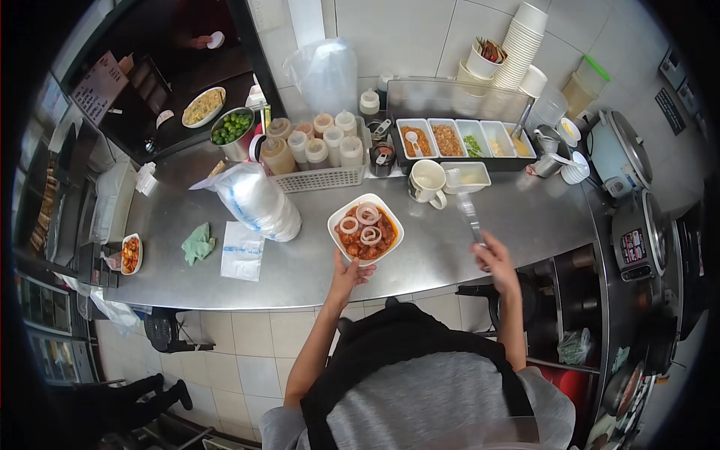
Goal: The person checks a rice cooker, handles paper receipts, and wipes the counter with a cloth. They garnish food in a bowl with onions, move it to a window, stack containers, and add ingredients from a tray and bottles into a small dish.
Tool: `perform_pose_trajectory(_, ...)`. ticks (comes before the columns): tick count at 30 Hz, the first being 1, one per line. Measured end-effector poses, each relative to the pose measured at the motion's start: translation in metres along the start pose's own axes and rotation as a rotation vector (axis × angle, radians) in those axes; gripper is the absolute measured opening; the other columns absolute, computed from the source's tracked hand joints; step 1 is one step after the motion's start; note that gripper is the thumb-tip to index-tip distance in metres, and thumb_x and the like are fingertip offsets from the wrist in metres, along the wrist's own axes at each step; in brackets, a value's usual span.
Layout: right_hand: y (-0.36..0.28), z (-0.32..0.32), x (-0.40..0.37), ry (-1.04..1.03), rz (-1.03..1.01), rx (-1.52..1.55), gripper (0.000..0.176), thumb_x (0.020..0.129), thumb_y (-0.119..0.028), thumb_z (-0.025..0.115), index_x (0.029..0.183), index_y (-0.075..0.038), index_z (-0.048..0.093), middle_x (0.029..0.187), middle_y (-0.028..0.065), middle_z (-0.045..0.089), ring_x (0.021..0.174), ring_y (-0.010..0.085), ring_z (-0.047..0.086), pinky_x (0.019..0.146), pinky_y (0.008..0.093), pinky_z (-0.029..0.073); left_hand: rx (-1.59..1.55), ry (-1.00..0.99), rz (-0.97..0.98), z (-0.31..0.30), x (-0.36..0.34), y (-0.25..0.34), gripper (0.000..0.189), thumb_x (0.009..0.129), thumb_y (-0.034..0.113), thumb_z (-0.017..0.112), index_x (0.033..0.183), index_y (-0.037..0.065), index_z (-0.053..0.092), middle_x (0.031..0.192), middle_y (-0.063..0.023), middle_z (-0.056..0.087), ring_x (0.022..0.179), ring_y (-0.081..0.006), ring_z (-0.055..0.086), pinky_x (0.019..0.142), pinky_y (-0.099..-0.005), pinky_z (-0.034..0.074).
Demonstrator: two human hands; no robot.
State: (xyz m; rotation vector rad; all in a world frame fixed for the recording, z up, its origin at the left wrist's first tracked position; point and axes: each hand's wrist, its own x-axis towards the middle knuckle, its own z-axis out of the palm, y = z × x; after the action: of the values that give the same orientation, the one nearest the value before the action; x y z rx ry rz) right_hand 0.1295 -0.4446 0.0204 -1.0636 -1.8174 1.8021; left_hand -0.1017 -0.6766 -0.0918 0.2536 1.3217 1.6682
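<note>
A square white bowl (pixel 336 238) of red-sauced food sits near the front of the steel counter. Several pale onion rings (pixel 368 214) lie on top of the food. At the bowl's near rim, my left hand (pixel 349 278) holds it, thumb by its left side and fingers along the front edge; part of the grip is hidden. To the right, my right hand (pixel 496 259) is closed around a metal utensil (pixel 472 225), which looks like tongs. Its far end is blurred and points toward the back, near a cream mug (pixel 428 181) and a small clear tub (pixel 466 177).
Plastic-wrapped containers (pixel 259 199) stand to the left, beside a folded white packet (pixel 242 252) and a green cloth (pixel 198 244). Behind are a basket (pixel 319 179) of squeeze bottles and a topping tray (pixel 465 139). Cookers (pixel 619 154) line the right side. Another person's hand (pixel 200 42) shows through the opening.
</note>
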Motion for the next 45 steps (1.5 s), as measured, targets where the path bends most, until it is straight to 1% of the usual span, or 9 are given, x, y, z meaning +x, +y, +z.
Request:
perform_pose_trajectory(2,0.004,0.026,0.016,-0.194,-0.012,-0.167,0.046,0.081,-0.028,0.063,0.116,0.0,0.054,0.077,0.0021,0.06,0.059,0.0081,0.048,0.054,0.0227,0.04,0.002,-0.009,-0.005,-0.003,0.002,-0.004,0.055,0.095,0.022,0.04,0.136,0.025,0.003,0.096,-0.0178,0.062,0.077,-0.015,0.061,0.064,-0.028,0.048)
perform_pose_trajectory(4,0.023,0.046,0.042,-0.204,-0.361,-0.487,0.038,0.079,-0.029,0.063,0.106,-0.002,0.061,0.08,0.0078,0.064,0.064,0.0191,0.059,0.061,0.0322,0.045,0.005,-0.003,-0.007,-0.002,0.001,-0.002,0.055,0.095,0.023,0.04,0.135,0.025,0.003,0.096,-0.0177,0.062,0.077,-0.0148,0.061,0.064,-0.0278,0.048)
perform_pose_trajectory(7,-0.038,0.073,0.04,-0.22,-0.226,-0.945,0.032,0.076,-0.03,0.064,0.098,-0.007,0.065,0.085,0.0127,0.065,0.077,0.0296,0.062,0.069,0.0399,0.047,0.013,-0.002,-0.012,-0.003,0.003,-0.005,0.054,0.095,0.024,0.04,0.135,0.025,0.004,0.096,-0.0174,0.062,0.077,-0.0145,0.061,0.064,-0.0276,0.048)
perform_pose_trajectory(13,-0.048,0.084,0.066,-0.244,-0.265,-1.167,0.027,0.073,-0.03,0.066,0.096,-0.014,0.067,0.086,0.0127,0.065,0.083,0.0305,0.061,0.071,0.0414,0.048,0.011,0.016,-0.014,-0.002,0.002,-0.006,0.055,0.094,0.024,0.04,0.135,0.025,0.004,0.095,-0.017,0.062,0.076,-0.0142,0.061,0.064,-0.0275,0.047)
perform_pose_trajectory(25,-0.084,0.084,0.06,-0.167,-0.32,-1.244,0.03,0.07,-0.027,0.07,0.098,-0.015,0.067,0.09,0.0098,0.065,0.086,0.0294,0.061,0.074,0.0395,0.047,-0.001,0.006,0.008,-0.005,0.005,-0.011,0.059,0.095,0.023,0.04,0.136,0.025,-0.002,0.095,-0.0175,0.062,0.076,-0.0146,0.061,0.063,-0.0277,0.047)
perform_pose_trajectory(28,-0.096,0.082,0.049,-0.119,-0.425,-1.263,0.031,0.07,-0.024,0.069,0.099,-0.013,0.066,0.079,0.009,0.067,0.081,0.0282,0.063,0.072,0.0386,0.048,0.005,0.007,-0.001,-0.006,0.006,-0.011,0.058,0.095,0.024,0.041,0.136,0.024,0.0,0.095,-0.0175,0.062,0.076,-0.0147,0.061,0.064,-0.0278,0.047)
perform_pose_trajectory(35,-0.09,0.088,0.033,-0.221,-0.447,-1.344,0.03,0.069,-0.022,0.07,0.096,-0.011,0.065,0.084,0.0094,0.065,0.079,0.0289,0.062,0.068,0.0401,0.049,0.003,-0.014,-0.003,-0.008,0.007,-0.009,0.061,0.094,0.022,0.039,0.136,0.021,-0.005,0.094,-0.0162,0.062,0.076,-0.0148,0.062,0.062,-0.0273,0.048)
perform_pose_trajectory(38,-0.088,0.096,0.033,-0.252,-0.519,-1.343,0.031,0.069,-0.021,0.07,0.097,-0.01,0.064,0.088,0.0097,0.063,0.08,0.0292,0.062,0.068,0.0407,0.049,-0.001,0.017,-0.033,-0.004,0.002,-0.004,0.053,0.094,0.022,0.041,0.133,0.022,0.005,0.094,-0.0183,0.062,0.079,-0.0168,0.062,0.066,-0.0309,0.049)
perform_pose_trajectory(45,-0.108,0.104,0.038,-0.296,-0.618,-1.18,0.034,0.069,-0.022,0.07,0.099,-0.008,0.064,0.089,0.0097,0.063,0.077,0.0286,0.061,0.067,0.0395,0.048,-0.065,0.136,0.071,-0.014,0.005,-0.01,0.049,0.09,0.008,0.041,0.129,0.015,0.012,0.096,-0.0186,0.059,0.073,-0.0217,0.064,0.063,-0.0319,0.054)
